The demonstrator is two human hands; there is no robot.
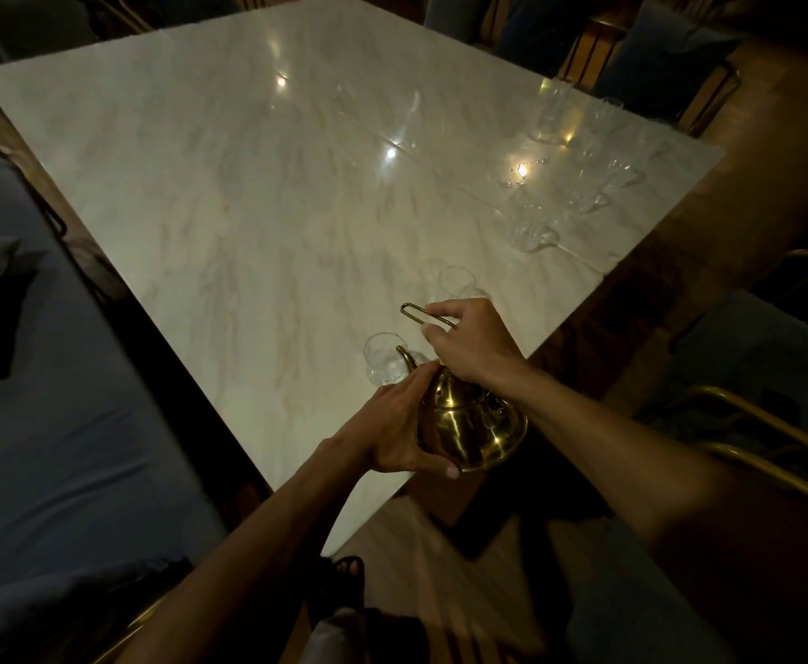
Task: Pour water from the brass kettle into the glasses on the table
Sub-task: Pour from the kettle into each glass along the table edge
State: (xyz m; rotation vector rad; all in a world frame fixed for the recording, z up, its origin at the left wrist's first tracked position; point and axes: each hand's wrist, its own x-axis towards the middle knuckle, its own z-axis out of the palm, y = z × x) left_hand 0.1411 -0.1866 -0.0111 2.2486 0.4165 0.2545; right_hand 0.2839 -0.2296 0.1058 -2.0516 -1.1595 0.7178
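Note:
The brass kettle (471,426) is held tilted over the near corner of the white marble table (258,184). My right hand (469,345) grips its thin wire handle from above. My left hand (392,431) cups the kettle's body from the left side and below. Its curved spout points into a clear glass (383,359) standing just left of the kettle. A second clear glass (457,282) stands behind my right hand. Whether water is flowing is too dim to tell.
Several more clear glasses (579,151) stand grouped near the table's far right edge. A blue cushioned bench (33,424) with a grey pillow lies to the left. Gold-framed chairs (776,424) stand to the right and behind the table. My sandalled foot shows on the wooden floor below.

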